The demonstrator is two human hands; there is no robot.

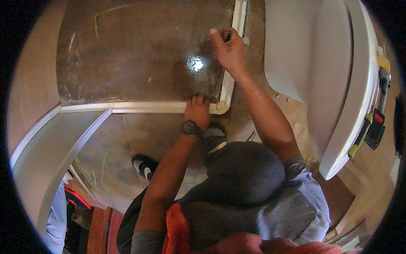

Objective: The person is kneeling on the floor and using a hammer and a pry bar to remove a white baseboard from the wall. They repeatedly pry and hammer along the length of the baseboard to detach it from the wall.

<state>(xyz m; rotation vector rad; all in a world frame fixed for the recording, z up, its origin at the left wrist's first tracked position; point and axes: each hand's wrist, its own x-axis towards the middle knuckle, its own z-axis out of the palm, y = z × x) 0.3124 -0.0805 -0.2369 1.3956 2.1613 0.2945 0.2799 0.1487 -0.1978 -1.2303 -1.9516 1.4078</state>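
My left hand rests on the white trim, its fingers laid over the edge near the rounded corner piece. A dark watch is on that wrist. My right hand is closed beside the other length of white trim, which runs up from the corner. A small dark object shows between its thumb and fingers; most of it is hidden, and its kind cannot be made out. Inside the trim lies a brown floor panel, wet or glossy where light reflects.
On the right stands a white toilet, with yellow and black tools on top. A frosted panel with a white frame leans in at the left. My shoe is on the tiles outside the trim. An orange cloth hangs over me.
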